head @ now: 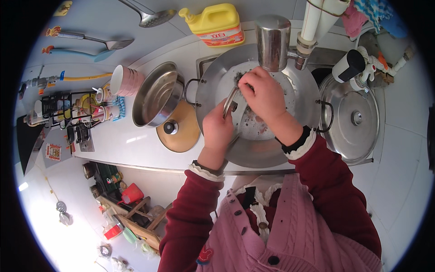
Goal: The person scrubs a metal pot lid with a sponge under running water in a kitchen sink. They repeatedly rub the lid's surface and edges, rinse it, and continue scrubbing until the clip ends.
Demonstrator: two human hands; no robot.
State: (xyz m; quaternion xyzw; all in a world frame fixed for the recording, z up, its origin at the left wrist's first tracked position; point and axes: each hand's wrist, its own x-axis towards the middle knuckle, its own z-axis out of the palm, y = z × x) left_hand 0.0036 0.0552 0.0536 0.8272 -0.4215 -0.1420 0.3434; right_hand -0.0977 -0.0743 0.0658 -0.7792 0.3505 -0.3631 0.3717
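A large metal wok (217, 74) with two dark loop handles holds foamy water (278, 125) flecked with dark bits. Over it, my left hand (217, 125) grips the bright rim of a pot lid (230, 102), which is tipped up on edge and looks like glass. A small dark knob shows beside the rim. My right hand (263, 91) presses a dark scouring pad (239, 77) against the lid's upper edge. Most of the pad is hidden under my fingers.
A metal cylinder fixture (273, 42) overhangs the wok. A yellow detergent jug (217, 25) stands behind. To the left are a steel pan (158, 93), an amber lid (183, 136) and stacked pink bowls (127, 81). On the right, a steel lid (350, 136) lies below a white faucet (350, 66).
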